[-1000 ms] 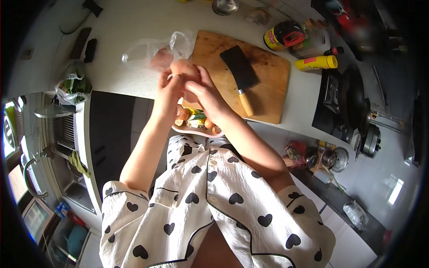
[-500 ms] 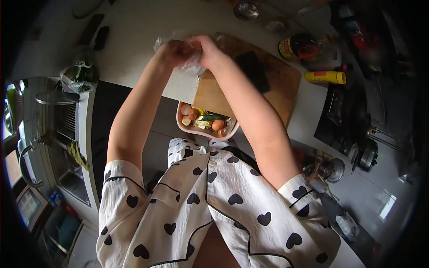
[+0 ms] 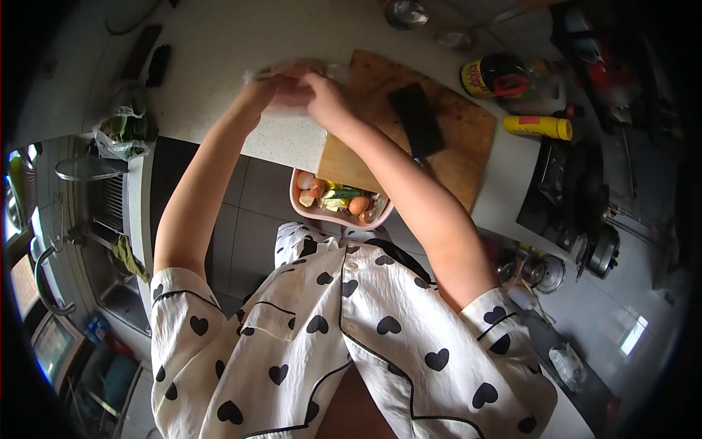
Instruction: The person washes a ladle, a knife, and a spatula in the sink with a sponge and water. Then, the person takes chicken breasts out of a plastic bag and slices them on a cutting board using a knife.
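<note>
A clear plastic bag (image 3: pixel 292 71) with something pinkish in it is held over the pale counter, just left of the wooden cutting board (image 3: pixel 461 139). My left hand (image 3: pixel 257 94) grips the bag's left side, and my right hand (image 3: pixel 322 96) grips its right side. Both hands are slightly blurred, and their fingers are closed on the plastic. The dark cleaver (image 3: pixel 416 121) lies on the board, its handle mostly hidden by my right forearm. Below the counter's edge, a pink bin (image 3: pixel 329 215) holds eggshells and green and yellow scraps.
At the right stand a sauce bottle (image 3: pixel 493 76), a yellow container (image 3: pixel 537 127) and the stove with a black wok (image 3: pixel 574 175). A metal bowl (image 3: pixel 406 13) sits at the back. On the left are bagged greens (image 3: pixel 126 128) and the sink (image 3: pixel 117 296).
Both hands have moved up from above the bin to the counter. The pinkish round thing between them earlier no longer shows there, and they now hold the bag.
</note>
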### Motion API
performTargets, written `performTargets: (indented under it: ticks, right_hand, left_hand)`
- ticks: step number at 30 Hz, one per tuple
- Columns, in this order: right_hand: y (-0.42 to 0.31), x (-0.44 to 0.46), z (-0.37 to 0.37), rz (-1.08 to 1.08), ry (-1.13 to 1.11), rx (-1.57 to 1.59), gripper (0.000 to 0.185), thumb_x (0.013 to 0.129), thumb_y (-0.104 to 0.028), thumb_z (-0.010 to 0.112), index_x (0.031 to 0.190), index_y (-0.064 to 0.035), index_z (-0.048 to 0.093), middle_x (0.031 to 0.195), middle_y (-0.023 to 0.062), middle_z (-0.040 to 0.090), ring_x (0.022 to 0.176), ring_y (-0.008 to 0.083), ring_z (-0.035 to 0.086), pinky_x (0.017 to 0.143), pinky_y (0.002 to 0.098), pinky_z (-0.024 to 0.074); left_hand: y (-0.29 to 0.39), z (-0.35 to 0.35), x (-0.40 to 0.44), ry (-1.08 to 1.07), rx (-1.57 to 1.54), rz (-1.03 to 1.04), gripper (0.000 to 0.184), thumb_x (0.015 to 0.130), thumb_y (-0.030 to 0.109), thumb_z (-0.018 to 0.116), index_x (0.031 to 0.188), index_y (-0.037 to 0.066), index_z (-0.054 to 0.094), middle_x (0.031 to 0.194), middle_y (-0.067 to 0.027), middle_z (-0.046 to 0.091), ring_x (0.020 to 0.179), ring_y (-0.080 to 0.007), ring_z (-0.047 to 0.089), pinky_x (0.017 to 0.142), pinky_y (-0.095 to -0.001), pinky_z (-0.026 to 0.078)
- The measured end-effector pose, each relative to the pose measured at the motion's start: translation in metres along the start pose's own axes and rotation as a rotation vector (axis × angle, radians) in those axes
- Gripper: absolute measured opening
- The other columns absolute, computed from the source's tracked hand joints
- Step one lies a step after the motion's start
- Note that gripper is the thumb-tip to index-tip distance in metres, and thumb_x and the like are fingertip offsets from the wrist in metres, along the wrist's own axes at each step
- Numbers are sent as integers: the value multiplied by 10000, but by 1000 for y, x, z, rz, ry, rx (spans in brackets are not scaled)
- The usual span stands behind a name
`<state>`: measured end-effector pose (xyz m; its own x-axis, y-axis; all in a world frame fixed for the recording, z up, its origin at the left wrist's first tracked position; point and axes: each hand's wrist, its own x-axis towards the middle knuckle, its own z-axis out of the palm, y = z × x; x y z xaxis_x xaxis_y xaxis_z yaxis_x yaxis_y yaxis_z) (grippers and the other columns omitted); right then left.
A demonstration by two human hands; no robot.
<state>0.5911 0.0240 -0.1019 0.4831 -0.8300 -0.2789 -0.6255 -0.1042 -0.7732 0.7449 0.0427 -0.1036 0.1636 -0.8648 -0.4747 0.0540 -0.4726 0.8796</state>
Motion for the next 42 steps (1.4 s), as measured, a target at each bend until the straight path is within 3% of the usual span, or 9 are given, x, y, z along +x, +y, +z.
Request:
performTargets:
  ticks: [2,5,8,12,18,22,26,32,42]
  right_hand:
    - [-13,-2,3,-103,-124,-222,326,740,37,492,1064,3,502,1081,233,553,973,394,537,813,428,451]
    - [6,1,27,1,-34,-361,321,728,44,496,1049,37,491,1007,238,581,942,404,552,797,441,452]
    - [20,2,28,145,-63,-507,458,686,12,556,1122,67,426,1021,269,568,951,387,562,827,436,440]
    - [22,12,32,170,21,-434,687,671,5,586,1277,98,276,1091,304,522,1050,399,512,912,438,388]
    - [22,9,38,89,131,-316,707,700,50,558,1335,25,247,1245,312,364,1146,405,420,960,424,362]
    - [19,-4,36,-80,157,-343,708,702,58,558,1340,-15,261,1263,261,357,1148,408,414,957,413,377]
    - [38,-1,53,-64,237,-502,581,709,15,573,1245,-11,349,1218,216,411,1087,344,483,879,387,452]
    - [36,3,47,29,205,-397,517,732,7,524,1228,32,383,1231,203,429,1113,354,461,928,410,397]
    - [40,56,39,-105,328,-143,299,793,-24,429,1068,-15,547,1226,204,446,1084,384,465,921,416,396]
  left_hand:
    - [-16,-12,3,9,132,86,402,834,164,527,1211,35,480,1083,-114,570,990,-203,543,864,-304,416]
    - [-19,-23,-4,206,53,-205,521,844,222,517,1312,55,359,1165,-112,517,1073,-213,492,907,-317,382]
    - [-34,-37,6,184,-328,-333,448,843,241,530,1247,61,459,1141,-75,537,1073,-174,480,890,-356,390]
    - [-62,-29,23,123,232,4,477,801,279,554,1220,56,503,1190,-128,536,1120,-236,478,917,-345,386]
    - [-37,-13,20,132,592,-92,439,783,261,566,1154,27,545,1109,-163,592,1012,-260,571,866,-350,433]
    - [-66,-10,12,148,686,385,536,690,283,654,1176,99,523,1057,-127,610,984,-266,577,841,-369,443]
    - [-51,-7,8,128,780,233,535,675,228,666,1158,57,512,1072,-168,592,1006,-296,559,846,-374,441]
    - [-65,-25,9,-61,614,416,576,631,143,722,1149,53,485,1154,-139,494,1057,-224,482,847,-339,435]
    - [-32,-35,8,41,-241,32,514,877,189,486,1344,52,321,1266,-134,461,1197,-212,406,985,-317,296]
